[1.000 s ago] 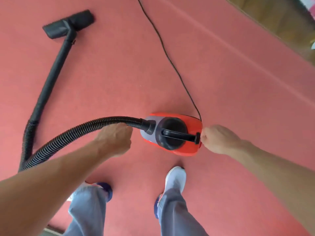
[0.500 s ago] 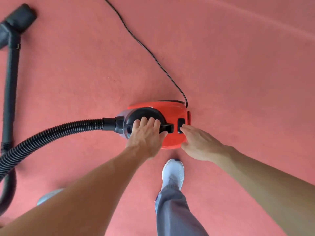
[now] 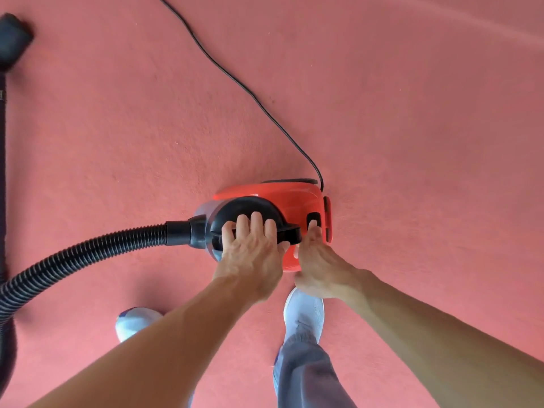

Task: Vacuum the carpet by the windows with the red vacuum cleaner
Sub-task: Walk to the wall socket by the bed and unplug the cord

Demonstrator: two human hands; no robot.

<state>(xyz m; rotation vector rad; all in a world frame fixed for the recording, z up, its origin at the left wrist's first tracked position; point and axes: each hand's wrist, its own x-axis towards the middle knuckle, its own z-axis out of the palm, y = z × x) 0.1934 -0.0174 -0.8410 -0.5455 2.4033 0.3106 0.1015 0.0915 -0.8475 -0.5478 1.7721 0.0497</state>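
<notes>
At the middle of the carpet (image 3: pixel 412 142): one red vacuum cleaner (image 3: pixel 294 198), canister type, sitting flat on the pile just ahead of the person's white shoes (image 3: pixel 304 313). Black ribbed hose (image 3: pixel 97 254): coupled to the canister's left end, curving away to the carpet's left edge. Wand (image 3: pixel 2 172): lying along that left edge, unheld. Floor head (image 3: pixel 13 39): blurred, at the far left corner, well apart from both hands. Power cord (image 3: pixel 235 78): runs from the canister's rear right corner across the carpet to its far edge; where it ends is not shown. Left hand (image 3: pixel 253 254): a second ago it gripped the hose beside the coupling; now its four fingers are bent over the black carry handle (image 3: pixel 290 232), thumb at the near side, steadying the body. Right hand (image 3: pixel 321 266): a second ago it was bunched at the canister's rear end by the cord; now it is largely uncurled, holding nothing, one extended fingertip resting on the black switch (image 3: pixel 312 217) at the rear of the red shell. Whether the switch is pressed down cannot be told. Assessment: both hands have moved from hose and cord to the body, so the step in hand looks like switching on. No cleaning stroke seems begun; the wand must be picked up next.
</notes>
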